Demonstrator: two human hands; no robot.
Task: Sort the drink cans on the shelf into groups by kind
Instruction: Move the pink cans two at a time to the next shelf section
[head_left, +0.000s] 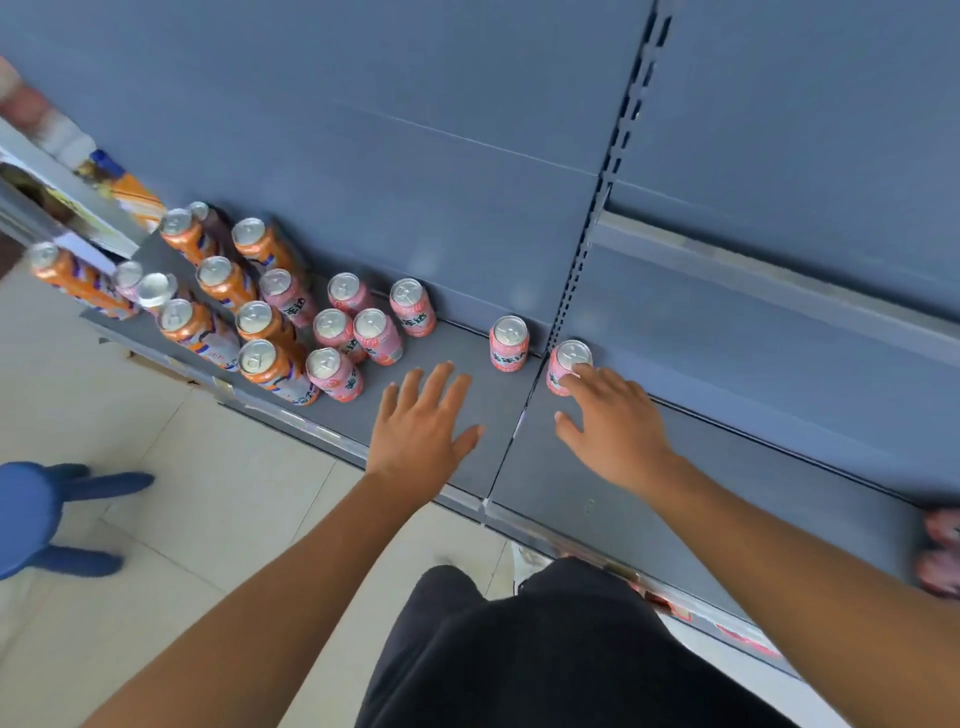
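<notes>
Right hand: the right hand (613, 415) reaches to the farthest-right short pink aluminium drink can (567, 359). Its fingertips touch the can's top edge and its thumb is spread clear, so there is no grip yet.
Left hand: the left hand (421, 415) is flat with fingers spread, hovering low over the grey metal shelf (597, 493) and holding nothing.
Where the cans stand: a second lone pink can (509, 345) stands just left of the touched one. The pink cluster (371, 332) is further left, and the tall orange cans (260, 358) are beyond it.
Doing it well: I'd wrap fingers and thumb round the can's body rather than its rim. Lift it upright, carry it past its neighbour and set it against the pink cluster without knocking any over.
Writing: the pink cans carry dark Chinese characters, possibly 美年达, but they are blurred. The orange cans' print is unreadable.
Shelf edge: the red price tags (748, 639) are too smeared to read.
</notes>
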